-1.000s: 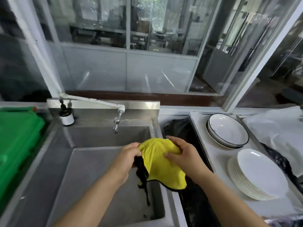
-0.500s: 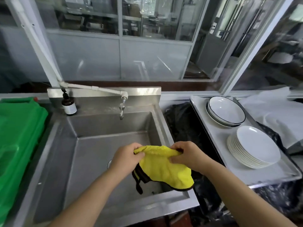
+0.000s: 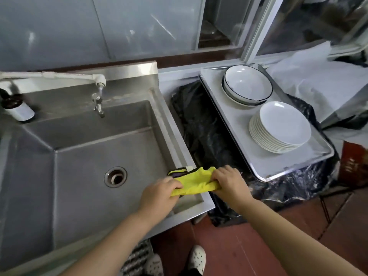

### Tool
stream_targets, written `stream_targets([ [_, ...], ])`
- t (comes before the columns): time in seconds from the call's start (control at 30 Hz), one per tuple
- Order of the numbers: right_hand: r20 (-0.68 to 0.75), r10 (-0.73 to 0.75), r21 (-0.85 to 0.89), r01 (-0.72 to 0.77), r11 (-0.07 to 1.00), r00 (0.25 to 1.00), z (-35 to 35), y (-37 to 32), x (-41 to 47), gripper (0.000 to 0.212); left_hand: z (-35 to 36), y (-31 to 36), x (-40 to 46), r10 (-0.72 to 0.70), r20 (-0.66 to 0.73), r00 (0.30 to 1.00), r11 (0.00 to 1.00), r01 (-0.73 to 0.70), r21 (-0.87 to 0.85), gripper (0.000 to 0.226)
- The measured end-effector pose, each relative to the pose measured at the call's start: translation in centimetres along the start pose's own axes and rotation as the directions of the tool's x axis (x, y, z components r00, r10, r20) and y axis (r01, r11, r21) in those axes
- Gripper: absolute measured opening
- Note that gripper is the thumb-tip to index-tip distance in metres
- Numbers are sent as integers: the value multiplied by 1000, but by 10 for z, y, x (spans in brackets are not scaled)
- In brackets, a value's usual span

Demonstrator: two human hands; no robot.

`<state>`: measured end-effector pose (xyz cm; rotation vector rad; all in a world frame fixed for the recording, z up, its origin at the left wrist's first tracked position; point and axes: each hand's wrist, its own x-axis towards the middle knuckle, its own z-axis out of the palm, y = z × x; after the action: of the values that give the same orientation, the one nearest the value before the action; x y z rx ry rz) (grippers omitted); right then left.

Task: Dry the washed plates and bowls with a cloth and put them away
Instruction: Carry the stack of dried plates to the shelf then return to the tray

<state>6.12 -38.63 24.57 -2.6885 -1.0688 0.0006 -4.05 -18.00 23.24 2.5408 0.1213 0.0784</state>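
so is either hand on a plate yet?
No: both the left hand and right hand grip the yellow cloth.

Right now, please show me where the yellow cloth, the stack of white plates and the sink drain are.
yellow cloth (image 3: 196,181): head view, middle of the bunched fabric.
stack of white plates (image 3: 284,124): head view, top plate's centre.
sink drain (image 3: 115,177): head view, drain opening.

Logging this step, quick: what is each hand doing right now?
Left hand: closed, gripping the left end of the yellow cloth.
Right hand: closed, gripping the cloth's right end.
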Motion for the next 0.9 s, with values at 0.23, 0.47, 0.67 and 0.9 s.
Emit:
stream_targets([
  [0.23, 358, 47, -10, -47, 999, 933, 51, 16, -53, 25, 56, -20, -17, 21, 596, 803, 979, -137, 151, 42],
  [0.47, 289, 204, 153, -256, 955, 935, 46, 17, -60, 39, 49, -21, 3, -137, 389, 911, 990, 136, 32, 15],
  [0.67, 146, 415, 226, -439, 870, 898, 26, 8, -50, 30, 36, -6, 34, -105, 328, 939, 990, 128, -49, 14],
  [0.9, -19, 584, 332, -546, 769, 811, -25, 26, -49, 25, 27, 51, 79, 71, 240, 968, 985, -30, -171, 14],
])
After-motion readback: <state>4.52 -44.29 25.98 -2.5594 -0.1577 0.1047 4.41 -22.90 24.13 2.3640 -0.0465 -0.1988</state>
